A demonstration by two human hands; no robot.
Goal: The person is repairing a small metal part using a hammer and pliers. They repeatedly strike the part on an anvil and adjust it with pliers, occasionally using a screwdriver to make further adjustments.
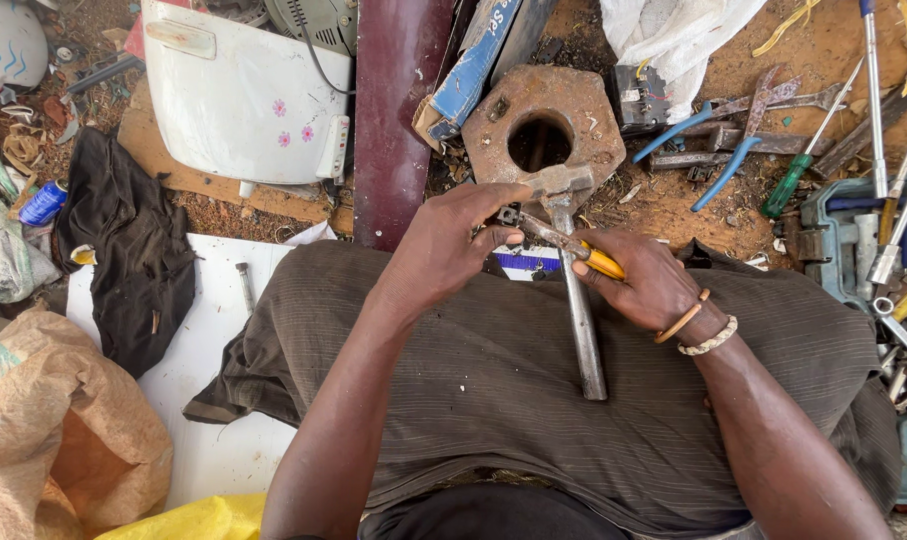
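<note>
From the head camera, looking straight down, a person sat with a dark striped cloth (pixel 533 360) spread over the lap. The left hand (pixel 453 245) was closed in a pinch around a small dark metal part (pixel 509 215), held just above the lap's far edge. The right hand (pixel 648 280), wearing two bracelets at the wrist, gripped the yellow handles of a pair of pliers (pixel 573 247), whose tips reached the small part. A steel hammer (pixel 573 290) lay upright across the lap between the hands, its head near the fingers and its shaft pointing back toward the person.

Just beyond the hands sat a rusty hexagonal metal block (pixel 543 125) with a round hole through its middle. To its right, on reddish dirt, lay blue-handled pliers (pixel 718 170) and a green-handled screwdriver (pixel 798 165). To the left stood a white appliance casing (pixel 243 95) with small pink flowers, and a black rag (pixel 133 255) lay on a white board (pixel 213 400).
</note>
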